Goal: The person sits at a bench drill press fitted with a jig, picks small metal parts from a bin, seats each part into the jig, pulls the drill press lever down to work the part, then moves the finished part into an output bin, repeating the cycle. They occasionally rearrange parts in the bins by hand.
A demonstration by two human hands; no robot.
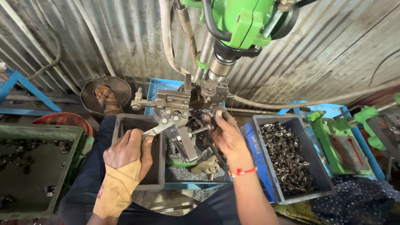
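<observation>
Firmly, left hand (127, 152) around lever (160, 128)

The left hand (127, 152) grips the clamp lever (160, 128) below the green drill head (246, 21); the right hand (223, 133) pinches at the fixture (196, 98) (parts bin (291, 158) at three o'clock).

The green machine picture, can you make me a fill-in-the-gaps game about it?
1. The left hand grips a metal ____.
2. The crate full of small metal parts stands on the person's ____ side.
3. The right hand has a ____ thread at the wrist.

Missing words: lever; right; red
</observation>
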